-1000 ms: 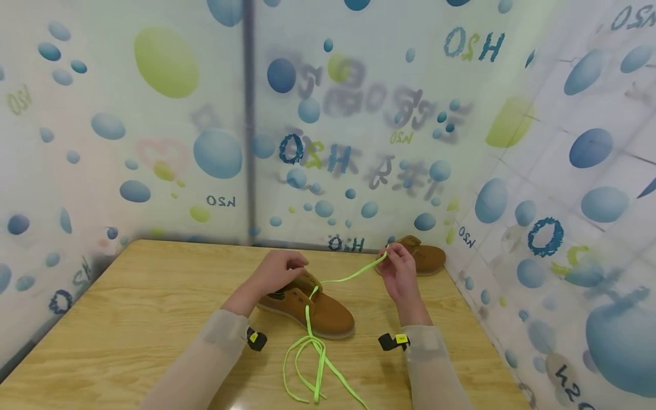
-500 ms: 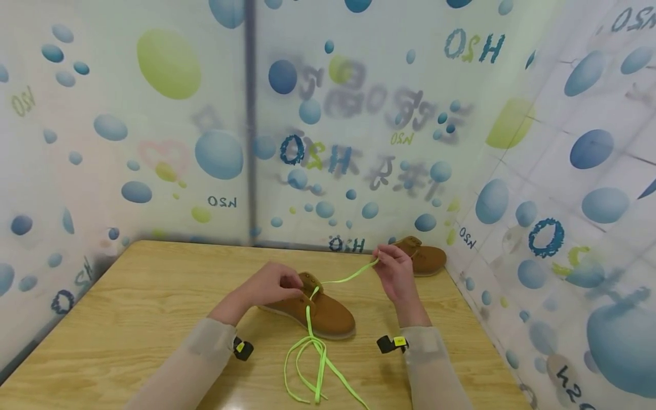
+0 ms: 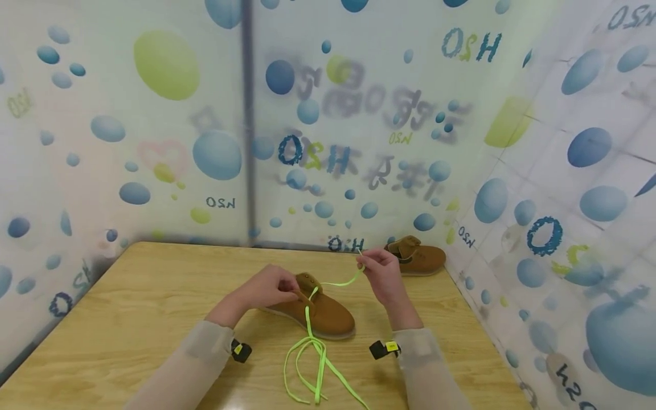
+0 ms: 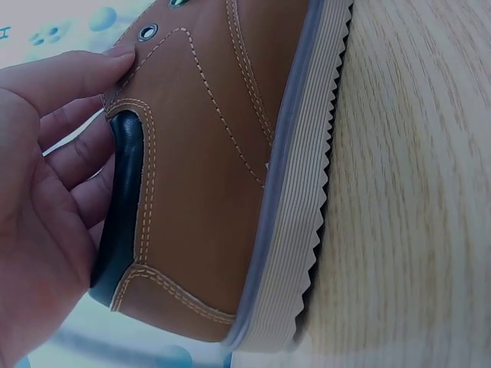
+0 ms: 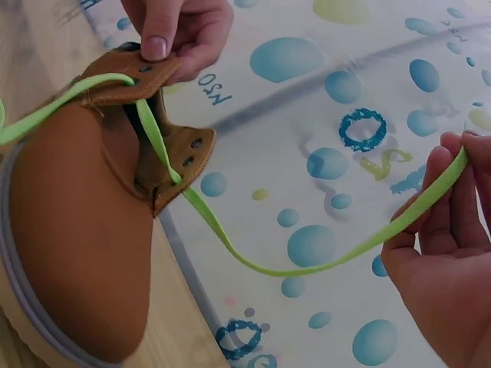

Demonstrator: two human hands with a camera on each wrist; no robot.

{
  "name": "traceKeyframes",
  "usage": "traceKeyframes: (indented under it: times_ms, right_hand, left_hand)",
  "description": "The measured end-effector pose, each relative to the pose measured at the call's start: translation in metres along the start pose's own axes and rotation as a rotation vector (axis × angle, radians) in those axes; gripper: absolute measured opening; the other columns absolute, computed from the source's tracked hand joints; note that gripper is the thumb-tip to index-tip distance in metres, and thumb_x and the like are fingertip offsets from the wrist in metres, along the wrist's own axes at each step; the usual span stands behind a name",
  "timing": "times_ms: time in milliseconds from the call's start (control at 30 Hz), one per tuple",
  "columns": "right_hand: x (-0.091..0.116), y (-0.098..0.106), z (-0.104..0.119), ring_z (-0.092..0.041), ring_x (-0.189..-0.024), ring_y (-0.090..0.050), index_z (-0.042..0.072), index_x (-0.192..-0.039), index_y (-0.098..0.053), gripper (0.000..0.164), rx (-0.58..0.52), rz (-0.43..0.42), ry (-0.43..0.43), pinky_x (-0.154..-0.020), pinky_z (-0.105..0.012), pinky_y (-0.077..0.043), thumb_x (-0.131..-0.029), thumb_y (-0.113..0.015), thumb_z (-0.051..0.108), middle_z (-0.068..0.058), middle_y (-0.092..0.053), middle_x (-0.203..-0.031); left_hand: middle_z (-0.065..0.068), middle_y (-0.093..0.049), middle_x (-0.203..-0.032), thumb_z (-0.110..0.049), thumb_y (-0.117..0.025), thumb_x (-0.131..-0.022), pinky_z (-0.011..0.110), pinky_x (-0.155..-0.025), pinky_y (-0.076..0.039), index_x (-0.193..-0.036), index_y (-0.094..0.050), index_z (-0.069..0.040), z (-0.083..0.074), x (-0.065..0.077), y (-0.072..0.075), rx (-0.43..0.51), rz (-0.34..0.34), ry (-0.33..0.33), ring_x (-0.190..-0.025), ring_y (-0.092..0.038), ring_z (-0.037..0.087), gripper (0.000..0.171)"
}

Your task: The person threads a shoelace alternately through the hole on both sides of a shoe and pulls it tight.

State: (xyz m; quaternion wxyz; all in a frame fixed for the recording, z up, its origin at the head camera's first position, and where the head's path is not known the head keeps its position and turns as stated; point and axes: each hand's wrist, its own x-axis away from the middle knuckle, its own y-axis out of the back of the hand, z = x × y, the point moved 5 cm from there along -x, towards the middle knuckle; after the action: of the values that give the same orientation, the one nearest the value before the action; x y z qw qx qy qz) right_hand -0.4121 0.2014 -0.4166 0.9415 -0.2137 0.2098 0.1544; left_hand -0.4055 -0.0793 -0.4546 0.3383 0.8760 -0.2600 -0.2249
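Note:
A brown leather shoe (image 3: pixel 333 316) rests on the table, its toe toward the right. My left hand (image 3: pixel 269 287) pinches the edge of its near eyelet flap; the left wrist view shows the thumb (image 4: pixel 115 65) beside an eyelet and the other fingers behind the flap, near the dark collar lining (image 4: pixel 126 184). My right hand (image 3: pixel 384 276) is raised to the right of the shoe, pinching a neon green shoelace (image 5: pixel 291 272) near its end. That lace runs slack from my fingers to the far flap, crosses the shoe's opening and comes out through the near flap.
Long loops of the same lace (image 3: pixel 320 364) lie on the wooden table (image 3: pixel 169 302) in front of the shoe. A second brown shoe (image 3: pixel 427 259) stands at the back right corner. Bubble-patterned walls (image 3: pixel 328 216) close off the back and right side.
My left hand has come down from the top of the shoe to the near flap and now pinches it. My right hand has moved left toward the shoe with the lace, which sags more.

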Motion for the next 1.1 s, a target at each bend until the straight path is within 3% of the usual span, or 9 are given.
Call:
traceKeyframes:
  times_ms: [133, 433, 500, 600, 700, 900, 1100]
  right_hand:
    - [0.002, -0.011, -0.003, -0.006, -0.084, -0.073, 0.021, -0.095, -0.082, 0.039, 0.033, 0.029, -0.004, -0.081, -0.02, -0.06, -0.104, -0.056, -0.008, 0.008, -0.078, -0.089]
    - [0.004, -0.034, -0.016, -0.006, -0.081, -0.071, 0.022, -0.089, -0.078, 0.034, 0.268, 0.05, -0.039, -0.08, -0.022, -0.06, -0.097, -0.065, -0.008, 0.009, -0.075, -0.085]
    - [0.006, -0.037, -0.019, -0.006, -0.079, -0.07, 0.015, -0.089, -0.078, 0.025, 0.325, 0.042, -0.062, -0.078, -0.022, -0.059, -0.096, -0.068, -0.007, 0.01, -0.075, -0.084]
    - [0.011, -0.045, -0.024, -0.005, -0.078, -0.07, -0.006, -0.093, -0.075, 0.005, 0.404, 0.045, -0.097, -0.076, -0.022, -0.059, -0.095, -0.07, -0.004, 0.012, -0.074, -0.083]
    - [0.014, -0.055, -0.027, -0.005, -0.077, -0.068, -0.016, -0.098, -0.071, 0.013, 0.496, 0.066, -0.104, -0.073, -0.021, -0.057, -0.095, -0.072, -0.003, 0.008, -0.074, -0.084]
    - [0.019, -0.066, -0.033, -0.006, -0.073, -0.065, -0.008, -0.095, -0.077, 0.007, 0.647, 0.1, -0.105, -0.068, -0.021, -0.055, -0.094, -0.075, -0.001, -0.025, -0.075, -0.091]
    - [0.024, -0.074, -0.043, -0.007, -0.069, -0.061, 0.006, -0.089, -0.08, 0.007, 0.84, 0.161, -0.137, -0.064, -0.023, -0.053, -0.091, -0.074, 0.003, -0.006, -0.075, -0.082]
  left_hand:
    - [-0.011, -0.072, -0.079, -0.016, -0.079, -0.096, 0.025, -0.067, -0.052, -0.09, -0.078, -0.022, 0.0, 0.001, 0.0, -0.004, 0.014, 0.003, -0.07, -0.058, 0.004, 0.01]
    - [-0.009, -0.066, -0.077, -0.016, -0.073, -0.101, 0.023, -0.064, -0.046, -0.09, -0.072, -0.019, -0.005, 0.003, -0.001, -0.016, 0.048, 0.008, -0.067, -0.052, 0.004, 0.012]
    - [-0.01, -0.063, -0.077, -0.016, -0.072, -0.102, 0.023, -0.064, -0.045, -0.09, -0.07, -0.019, -0.007, 0.002, -0.001, -0.026, 0.053, 0.006, -0.068, -0.052, 0.004, 0.012]
    - [-0.011, -0.062, -0.077, -0.016, -0.072, -0.102, 0.023, -0.065, -0.045, -0.09, -0.07, -0.019, -0.007, 0.0, -0.002, -0.035, 0.054, 0.006, -0.068, -0.052, 0.004, 0.013]
    - [-0.011, -0.063, -0.078, -0.015, -0.072, -0.102, 0.024, -0.066, -0.046, -0.089, -0.07, -0.019, -0.007, 0.0, -0.002, -0.03, 0.052, 0.009, -0.069, -0.053, 0.005, 0.013]
    - [-0.01, -0.064, -0.079, -0.015, -0.072, -0.102, 0.024, -0.066, -0.046, -0.09, -0.071, -0.018, -0.009, 0.0, -0.002, -0.025, 0.05, 0.002, -0.07, -0.054, 0.005, 0.012]
    - [-0.01, -0.066, -0.079, -0.015, -0.071, -0.102, 0.024, -0.066, -0.047, -0.091, -0.072, -0.018, -0.009, 0.0, -0.001, -0.023, 0.05, -0.003, -0.069, -0.054, 0.005, 0.011]
